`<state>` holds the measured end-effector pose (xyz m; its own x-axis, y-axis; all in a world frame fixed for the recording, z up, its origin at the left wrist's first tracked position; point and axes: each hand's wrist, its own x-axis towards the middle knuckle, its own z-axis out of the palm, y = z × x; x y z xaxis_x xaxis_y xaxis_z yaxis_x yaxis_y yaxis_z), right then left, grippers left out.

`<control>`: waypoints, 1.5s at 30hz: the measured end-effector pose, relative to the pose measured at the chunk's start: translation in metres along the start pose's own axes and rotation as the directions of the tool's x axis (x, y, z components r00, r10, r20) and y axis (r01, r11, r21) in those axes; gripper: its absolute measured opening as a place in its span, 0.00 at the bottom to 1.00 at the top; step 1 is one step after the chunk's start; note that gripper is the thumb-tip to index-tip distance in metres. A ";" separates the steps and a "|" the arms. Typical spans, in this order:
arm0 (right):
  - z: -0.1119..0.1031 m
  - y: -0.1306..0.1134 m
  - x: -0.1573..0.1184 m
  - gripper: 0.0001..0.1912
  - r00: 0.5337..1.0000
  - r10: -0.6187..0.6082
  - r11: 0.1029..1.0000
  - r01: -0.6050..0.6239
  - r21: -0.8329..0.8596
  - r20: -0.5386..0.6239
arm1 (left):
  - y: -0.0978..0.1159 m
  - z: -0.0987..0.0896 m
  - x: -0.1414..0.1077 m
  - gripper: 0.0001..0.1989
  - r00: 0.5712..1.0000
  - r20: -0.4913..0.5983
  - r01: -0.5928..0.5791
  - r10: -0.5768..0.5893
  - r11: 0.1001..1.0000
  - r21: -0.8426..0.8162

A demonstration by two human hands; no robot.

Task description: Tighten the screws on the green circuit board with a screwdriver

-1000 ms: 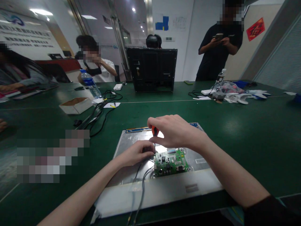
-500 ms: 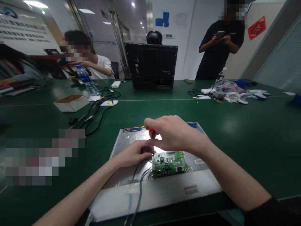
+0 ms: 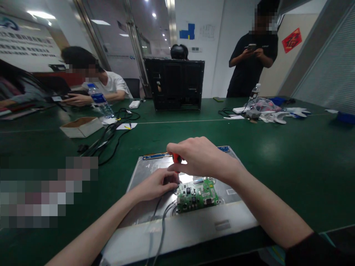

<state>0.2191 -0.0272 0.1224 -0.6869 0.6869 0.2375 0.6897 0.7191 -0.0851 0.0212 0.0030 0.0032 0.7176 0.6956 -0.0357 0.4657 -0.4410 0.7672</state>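
My right hand [image 3: 203, 157] is closed around the red-and-black handle of a screwdriver [image 3: 176, 158], held upright with its shaft pointing down. The tip is at the upper left corner of a green circuit board [image 3: 197, 195]. My left hand [image 3: 159, 183] is beside that corner, thumb and fingers pinched close to the shaft; what they hold is hidden. Under the board lies a flat silver panel [image 3: 138, 207] with a pale strip along its near side and a blue circuit strip [image 3: 155, 156] along its far edge. Dark cables [image 3: 163, 229] run from the board's left side toward me.
A black monitor-like housing [image 3: 177, 85] stands at the back. On the left are an open white box [image 3: 81, 129], a water bottle [image 3: 101, 101] and tangled black cables [image 3: 111, 135]. Gloves [image 3: 277, 115] and a plastic bag [image 3: 262, 105] lie far right. Other people are around the table.
The view has shifted slightly, moving the scene a little left and mostly down. Both my hands keep their places at the board's corner. The seated person on the left has lowered their hands.
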 end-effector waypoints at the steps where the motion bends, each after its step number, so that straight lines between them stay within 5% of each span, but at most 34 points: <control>1: -0.001 0.000 -0.001 0.11 1.000 -0.012 1.000 0.012 0.017 0.008 | -0.001 0.000 0.000 0.05 1.000 -0.008 -0.006 0.006 1.000 -0.006; 16: 0.002 -0.005 0.002 0.14 1.000 0.002 0.998 -0.003 -0.061 -0.015 | 0.001 0.001 -0.003 0.04 1.000 -0.021 0.019 -0.018 0.999 0.050; 21: -0.002 -0.006 -0.001 0.05 1.000 -0.004 1.000 0.004 0.002 -0.009 | -0.009 0.004 -0.001 0.05 0.999 -0.040 -0.002 0.002 1.000 0.000; 45: -0.002 0.000 0.000 0.12 0.998 0.057 0.998 -0.057 -0.037 0.008 | 0.000 0.002 -0.001 0.04 1.000 -0.018 0.005 -0.004 1.000 0.031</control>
<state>0.2194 -0.0276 0.1245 -0.6480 0.7279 0.2243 0.7357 0.6744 -0.0630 0.0212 0.0009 0.0020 0.7060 0.7077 -0.0271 0.4847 -0.4549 0.7471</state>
